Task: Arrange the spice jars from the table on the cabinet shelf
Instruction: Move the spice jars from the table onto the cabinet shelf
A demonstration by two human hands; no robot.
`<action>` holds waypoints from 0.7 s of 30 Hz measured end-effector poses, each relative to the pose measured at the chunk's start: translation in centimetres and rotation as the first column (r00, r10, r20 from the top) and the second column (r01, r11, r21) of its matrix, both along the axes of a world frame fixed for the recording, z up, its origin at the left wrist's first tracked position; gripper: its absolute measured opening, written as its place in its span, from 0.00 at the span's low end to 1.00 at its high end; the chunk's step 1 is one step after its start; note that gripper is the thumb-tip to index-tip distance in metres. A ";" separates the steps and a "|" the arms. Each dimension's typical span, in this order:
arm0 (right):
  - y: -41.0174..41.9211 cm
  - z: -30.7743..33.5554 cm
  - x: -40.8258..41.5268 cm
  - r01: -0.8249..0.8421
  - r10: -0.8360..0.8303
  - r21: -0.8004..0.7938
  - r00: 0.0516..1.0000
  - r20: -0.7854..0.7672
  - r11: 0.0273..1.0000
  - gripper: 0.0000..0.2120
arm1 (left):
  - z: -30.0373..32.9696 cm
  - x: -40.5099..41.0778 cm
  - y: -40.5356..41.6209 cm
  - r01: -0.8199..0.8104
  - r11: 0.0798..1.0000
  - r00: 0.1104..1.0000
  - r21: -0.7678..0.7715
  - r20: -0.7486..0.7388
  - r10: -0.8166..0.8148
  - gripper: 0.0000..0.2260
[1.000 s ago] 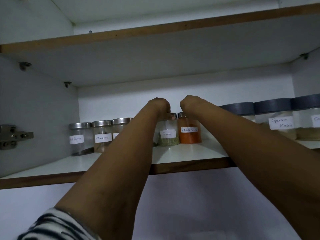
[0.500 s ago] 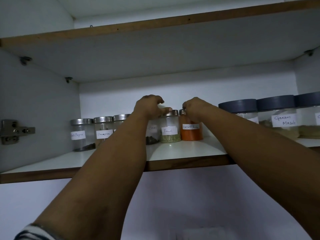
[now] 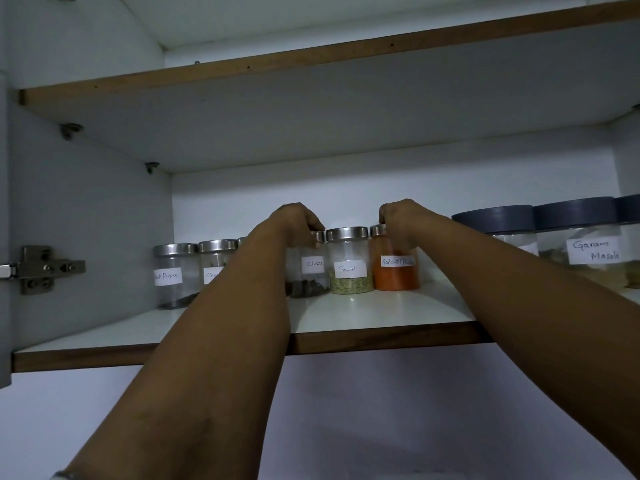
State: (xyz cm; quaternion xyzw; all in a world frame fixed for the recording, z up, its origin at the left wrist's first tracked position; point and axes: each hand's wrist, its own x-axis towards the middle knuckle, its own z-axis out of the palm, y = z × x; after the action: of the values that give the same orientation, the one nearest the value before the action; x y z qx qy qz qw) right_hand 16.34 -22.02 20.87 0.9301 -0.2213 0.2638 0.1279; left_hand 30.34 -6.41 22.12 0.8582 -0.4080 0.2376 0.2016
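A row of small steel-lidded glass spice jars stands on the white cabinet shelf (image 3: 381,311). My left hand (image 3: 294,220) grips the lid of the cloves jar (image 3: 310,275). My right hand (image 3: 401,220) grips the top of the red chilli powder jar (image 3: 396,275). Between them the fennel jar (image 3: 349,261) stands free. Further left are the black pepper jar (image 3: 173,275) and a cinnamon jar (image 3: 213,265), which my left forearm partly hides along with one more jar behind it.
Large jars with dark grey lids stand at the shelf's right, one labelled garam masala (image 3: 585,244). The upper shelf (image 3: 311,60) hangs overhead. A door hinge (image 3: 38,270) sits on the left cabinet wall. Bare shelf surface lies in front of the jars.
My left hand has moved left from the fennel jar's lid onto the cloves jar. My right hand stays on the red chilli powder jar. The camera has tilted slightly.
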 end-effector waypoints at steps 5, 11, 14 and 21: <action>-0.3 -0.1 0.3 0.018 -0.018 0.015 1.000 -0.006 1.000 0.26 | 0.2 0.4 0.8 0.093 0.994 0.989 -0.054 -0.109 -0.098 0.19; -1.0 -0.2 0.8 0.018 -0.018 0.016 1.000 -0.008 1.000 0.27 | -0.1 0.8 1.1 0.108 0.991 0.982 -0.077 -0.150 -0.118 0.17; -1.2 -0.2 1.1 0.017 -0.017 -0.009 0.999 -0.047 1.000 0.28 | -0.2 0.3 0.8 0.054 0.993 0.997 -0.110 -0.046 -0.059 0.16; -1.5 0.2 1.3 0.036 -0.039 -0.059 0.998 -0.057 0.998 0.22 | -0.4 0.1 -0.3 -0.128 0.991 0.984 -0.026 0.125 0.130 0.18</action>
State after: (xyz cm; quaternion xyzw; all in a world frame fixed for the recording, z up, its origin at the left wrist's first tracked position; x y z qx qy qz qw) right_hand 17.59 -23.48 21.03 0.9289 -0.2272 0.2407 0.1662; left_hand 30.42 -6.71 21.70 0.8641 -0.3614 0.3077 0.1673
